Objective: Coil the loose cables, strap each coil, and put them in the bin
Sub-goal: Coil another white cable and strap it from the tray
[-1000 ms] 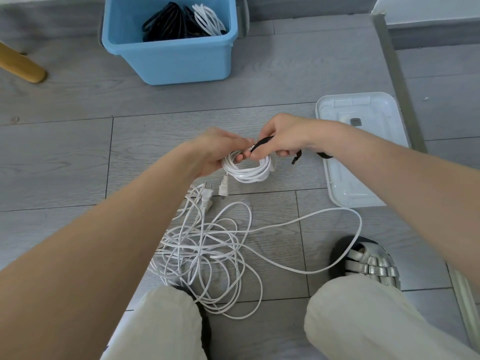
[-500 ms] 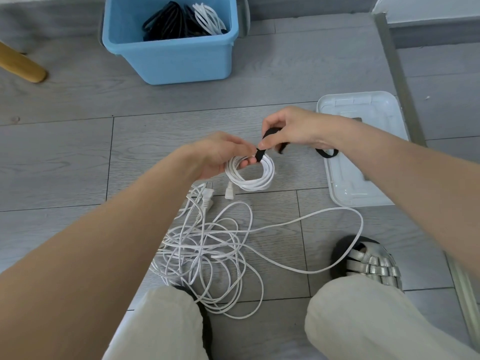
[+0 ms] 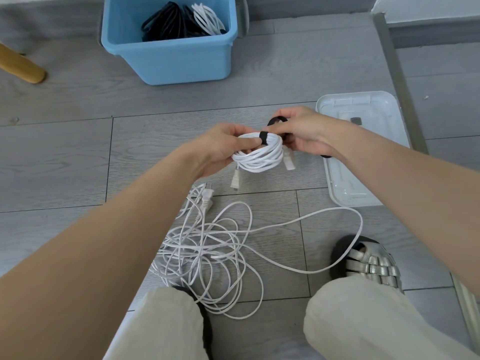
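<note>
- Head view: left hand (image 3: 220, 149) grips the white coil (image 3: 259, 154); right hand (image 3: 301, 133) pinches the black strap (image 3: 263, 137) around it.
- Strapping step; next, I judge, fasten the strap, then carry the coil to the bin (image 3: 176, 63) beyond both hands.

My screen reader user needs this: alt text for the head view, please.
Two hands hold a white cable coil above the floor: the left hand grips it while the right hand wraps a black strap round it. Loose cables lie below; a blue bin stands beyond.
</note>
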A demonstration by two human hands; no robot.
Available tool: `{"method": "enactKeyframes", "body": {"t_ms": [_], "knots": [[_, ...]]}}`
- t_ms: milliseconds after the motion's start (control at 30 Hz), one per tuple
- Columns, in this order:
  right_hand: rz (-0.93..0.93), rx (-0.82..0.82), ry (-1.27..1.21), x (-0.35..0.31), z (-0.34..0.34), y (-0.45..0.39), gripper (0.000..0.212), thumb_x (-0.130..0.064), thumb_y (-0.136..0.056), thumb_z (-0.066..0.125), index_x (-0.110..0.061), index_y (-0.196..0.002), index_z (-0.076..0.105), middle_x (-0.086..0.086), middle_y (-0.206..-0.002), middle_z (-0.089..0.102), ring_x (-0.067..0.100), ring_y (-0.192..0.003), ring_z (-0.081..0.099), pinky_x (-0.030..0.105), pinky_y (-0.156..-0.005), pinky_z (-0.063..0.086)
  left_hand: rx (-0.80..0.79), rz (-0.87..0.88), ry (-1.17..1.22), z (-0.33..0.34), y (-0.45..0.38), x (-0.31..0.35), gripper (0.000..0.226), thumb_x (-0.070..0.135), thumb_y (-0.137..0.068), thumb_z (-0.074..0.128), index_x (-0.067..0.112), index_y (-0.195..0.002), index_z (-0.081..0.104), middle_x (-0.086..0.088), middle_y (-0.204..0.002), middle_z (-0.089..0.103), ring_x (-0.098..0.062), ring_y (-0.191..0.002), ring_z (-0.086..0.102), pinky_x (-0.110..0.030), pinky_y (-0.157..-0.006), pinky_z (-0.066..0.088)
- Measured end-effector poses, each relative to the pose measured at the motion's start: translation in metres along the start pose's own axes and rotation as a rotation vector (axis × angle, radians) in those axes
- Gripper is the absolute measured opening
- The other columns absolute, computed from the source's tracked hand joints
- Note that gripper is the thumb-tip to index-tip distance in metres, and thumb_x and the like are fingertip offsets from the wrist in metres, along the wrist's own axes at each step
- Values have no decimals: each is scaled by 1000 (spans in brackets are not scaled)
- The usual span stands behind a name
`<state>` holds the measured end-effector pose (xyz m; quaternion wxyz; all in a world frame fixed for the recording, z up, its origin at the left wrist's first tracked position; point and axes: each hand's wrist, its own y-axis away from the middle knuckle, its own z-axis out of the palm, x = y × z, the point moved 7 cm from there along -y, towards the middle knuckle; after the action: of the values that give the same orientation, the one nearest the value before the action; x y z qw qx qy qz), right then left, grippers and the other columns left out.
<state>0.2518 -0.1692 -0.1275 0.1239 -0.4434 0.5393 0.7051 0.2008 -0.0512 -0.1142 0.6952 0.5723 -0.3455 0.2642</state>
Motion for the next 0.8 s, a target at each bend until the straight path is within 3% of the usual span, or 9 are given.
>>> {"method": "enactKeyframes", "body": {"t_ms": [133,267,367,600,700,800], "knots": [[32,36,-106,1,-3,-4,22,4,-86,57,-11,-71,53,-3,-48,56,8,-46,54,18,-46,48,158,133,-271,0,-2,13,8,5,-90,58,9,-87,63,-2,-73,59,-4,-60,52,-11,-58,42],[121,-5,-238,4,1,-4,15,3,-90,53,-6,-78,54,7,-70,57,12,-48,60,23,-52,55,243,219,-426,0,-2,25,11,8,-90,60,3,-99,64,-1,-74,59,7,-42,47,-7,-47,36],[191,-66,-280,7,5,0,16,-5,-95,48,-4,-82,57,6,-69,61,10,-47,59,20,-52,54,250,257,-487,1,-1,28,14,9,-89,60,3,-101,65,4,-70,58,7,-43,48,-8,-46,36],[247,-84,-366,7,9,5,12,-6,-93,49,-4,-84,58,3,-60,57,9,-50,56,20,-47,53,227,280,-338,-2,3,30,9,6,-89,59,9,-96,63,2,-70,56,1,-49,44,-12,-50,36],[258,-89,-305,10,16,2,18,-8,-95,46,-5,-80,55,1,-49,61,8,-42,59,21,-48,54,235,251,-272,-8,3,22,9,5,-90,58,10,-94,64,1,-70,55,2,-48,43,-12,-52,36],[243,-105,-287,9,21,-1,15,-9,-95,48,-6,-83,56,2,-52,65,9,-46,63,24,-50,55,269,236,-175,-13,3,18,10,4,-90,58,12,-88,64,2,-69,57,-1,-54,47,-15,-59,39]]}}
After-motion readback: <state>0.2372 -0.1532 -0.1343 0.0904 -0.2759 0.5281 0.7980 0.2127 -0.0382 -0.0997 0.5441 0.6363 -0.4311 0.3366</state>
